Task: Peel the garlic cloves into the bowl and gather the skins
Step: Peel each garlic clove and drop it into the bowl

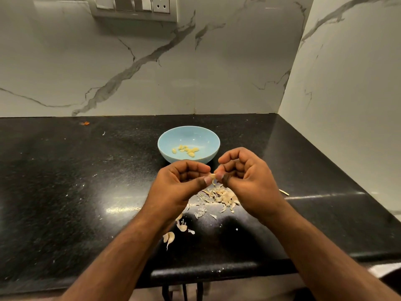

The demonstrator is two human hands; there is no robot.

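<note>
Papery skin is curling off a small, light, slippery clove, both hands' fingers pinching its ends above the bench.

The bowl is light blue, with pale yellow garlic inside. The surface under the bowl is black with tiny white specks. The wall behind the bowl is white with grey streaks. The skins are pale tan.
</note>
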